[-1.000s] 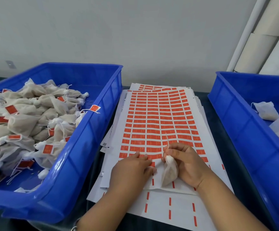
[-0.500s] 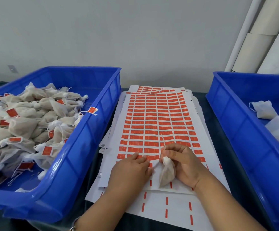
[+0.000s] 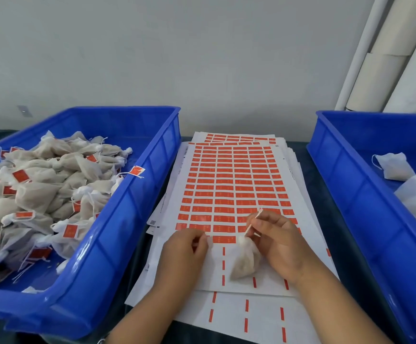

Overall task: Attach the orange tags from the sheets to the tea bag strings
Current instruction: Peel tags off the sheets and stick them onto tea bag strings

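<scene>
Though the left bin (image 3: 117, 239) already holds a heap of tagged bags, most orange tags remain on the top sheet (image 3: 231, 184), so much work is left. The right hand (image 3: 276, 242) has its grip closed on a tea bag (image 3: 245, 263) and a peeled tag (image 3: 253, 223) over the sheet; the left hand (image 3: 184, 249) presses the sheet with curled fingers. A few untagged bags (image 3: 395, 167) lie in the right bin (image 3: 351, 194).

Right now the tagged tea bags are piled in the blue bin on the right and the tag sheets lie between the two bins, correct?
Not quite. The head view shows the tagged tea bags piled in the left blue bin, not the right one. The tag sheets do lie between the two bins.
</scene>
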